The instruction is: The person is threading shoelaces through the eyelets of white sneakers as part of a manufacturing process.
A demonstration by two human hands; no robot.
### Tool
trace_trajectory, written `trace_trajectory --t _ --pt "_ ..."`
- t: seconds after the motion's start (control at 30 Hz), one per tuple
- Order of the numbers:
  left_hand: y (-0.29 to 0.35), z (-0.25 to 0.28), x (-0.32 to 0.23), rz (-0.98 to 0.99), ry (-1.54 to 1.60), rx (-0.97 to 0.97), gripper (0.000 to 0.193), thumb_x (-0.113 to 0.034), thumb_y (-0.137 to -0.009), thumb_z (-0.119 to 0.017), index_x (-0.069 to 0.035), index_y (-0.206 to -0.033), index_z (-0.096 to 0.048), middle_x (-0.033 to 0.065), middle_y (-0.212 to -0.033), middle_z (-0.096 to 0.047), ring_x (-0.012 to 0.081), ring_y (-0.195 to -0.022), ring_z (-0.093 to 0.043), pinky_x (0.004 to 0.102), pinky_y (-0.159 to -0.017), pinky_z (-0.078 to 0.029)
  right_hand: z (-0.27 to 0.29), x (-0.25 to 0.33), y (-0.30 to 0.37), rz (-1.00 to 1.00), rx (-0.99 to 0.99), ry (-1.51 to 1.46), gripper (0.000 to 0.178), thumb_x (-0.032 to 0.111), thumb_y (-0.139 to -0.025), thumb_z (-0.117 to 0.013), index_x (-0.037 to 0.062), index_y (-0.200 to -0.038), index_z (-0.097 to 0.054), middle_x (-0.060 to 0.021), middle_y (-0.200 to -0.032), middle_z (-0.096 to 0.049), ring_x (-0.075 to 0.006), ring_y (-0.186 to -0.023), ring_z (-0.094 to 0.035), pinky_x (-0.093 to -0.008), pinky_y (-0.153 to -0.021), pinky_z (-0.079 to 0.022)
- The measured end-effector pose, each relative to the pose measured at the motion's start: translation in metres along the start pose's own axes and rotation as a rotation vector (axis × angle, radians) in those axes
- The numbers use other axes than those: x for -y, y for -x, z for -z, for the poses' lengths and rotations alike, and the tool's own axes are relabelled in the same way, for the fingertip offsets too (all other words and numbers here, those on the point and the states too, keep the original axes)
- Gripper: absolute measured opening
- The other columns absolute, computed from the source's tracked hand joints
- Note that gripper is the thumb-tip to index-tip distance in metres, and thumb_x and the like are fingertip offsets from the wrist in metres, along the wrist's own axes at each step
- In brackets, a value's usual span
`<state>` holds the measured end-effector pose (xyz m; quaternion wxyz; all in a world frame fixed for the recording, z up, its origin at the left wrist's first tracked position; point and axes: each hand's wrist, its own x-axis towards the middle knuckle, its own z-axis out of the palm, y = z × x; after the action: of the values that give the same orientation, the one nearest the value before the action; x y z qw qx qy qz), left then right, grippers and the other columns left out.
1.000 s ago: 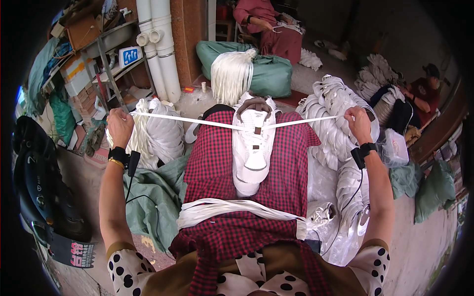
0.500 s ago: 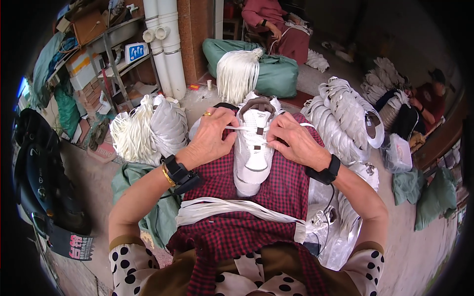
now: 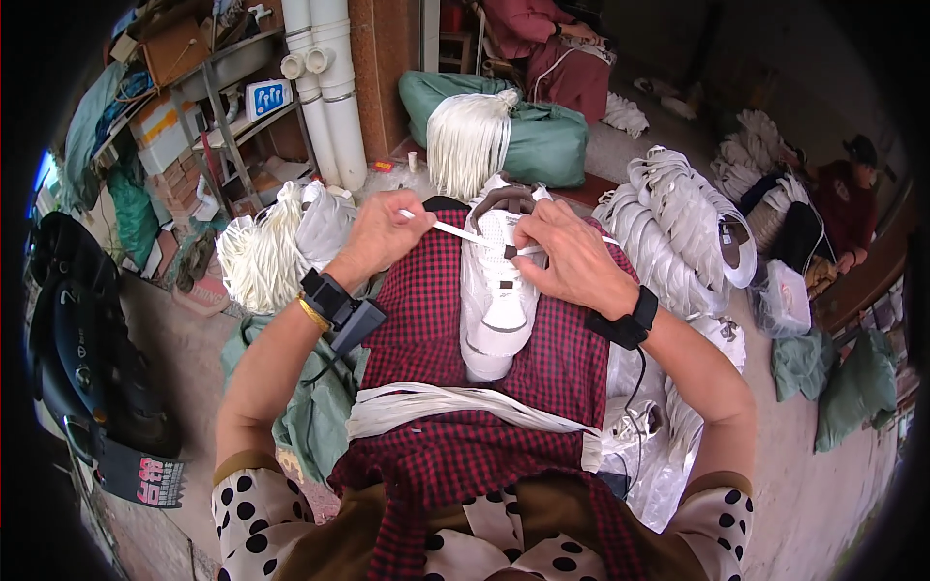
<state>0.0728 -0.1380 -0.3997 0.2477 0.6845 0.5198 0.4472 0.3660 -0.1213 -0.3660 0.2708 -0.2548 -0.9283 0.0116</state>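
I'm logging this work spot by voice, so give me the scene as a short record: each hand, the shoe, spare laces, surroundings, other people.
Left hand: pinching a white lace that runs to the shoe
Right hand: fingertips at the shoe's tongue; exact grip unclear
Shoe: white, toe toward the wearer, on a red-and-black checked apron
Spare laces: white, laid across the apron
Ahead: green sack with a hanging white bundle
Others: person in dusty-red clothes; person in a dark cap at right

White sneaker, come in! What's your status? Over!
Left hand pinching white shoelace. Right hand at tongue. White sneaker on checked apron. Shoelace bundle across apron, not blocking hands.
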Motion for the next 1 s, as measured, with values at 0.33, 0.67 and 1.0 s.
trace_trajectory --t 0.33,0.67,1.0 --pt "0.008 -0.005 -0.009 -0.088 -0.063 0.005 0.026 -0.017 -0.091 -0.067 -0.001 -0.111 -0.066 0.0110 -0.106 -0.066 0.0197 -0.087 -0.062 0.0349 -0.076 -0.050 0.001 -0.012 0.008 -0.176 0.037 -0.352 0.026 0.009 -0.081 -0.066 -0.0020 -0.101 -0.054 -0.0109 -0.098 -0.053 -0.0193 -0.081 -0.057 -0.0333 -0.071 -0.049" --pt "0.004 -0.044 -0.047 -0.148 -0.212 0.080 0.043 -0.020 -0.077 -0.081 -0.003 -0.109 -0.058 0.0115 -0.108 -0.056 0.0219 -0.082 -0.060 0.0355 -0.073 -0.051 0.013 -0.011 -0.007 -0.222 0.067 -0.338 0.027 0.026 -0.096 -0.059 -0.0004 -0.090 -0.060 -0.0163 -0.072 -0.058 -0.0353 -0.065 -0.056 -0.0462 -0.063 -0.044" --pt "-0.004 -0.044 -0.046 -0.216 -0.223 0.149 0.043 -0.016 -0.075 -0.079 -0.005 -0.110 -0.056 0.0088 -0.106 -0.054 0.0209 -0.078 -0.054 0.0348 -0.072 -0.049 0.017 -0.027 -0.002 0.006 0.181 -0.125 0.026 0.024 -0.095 -0.052 0.0000 -0.090 -0.061 -0.0170 -0.087 -0.054 -0.0367 -0.085 -0.058 -0.0467 -0.074 -0.045"
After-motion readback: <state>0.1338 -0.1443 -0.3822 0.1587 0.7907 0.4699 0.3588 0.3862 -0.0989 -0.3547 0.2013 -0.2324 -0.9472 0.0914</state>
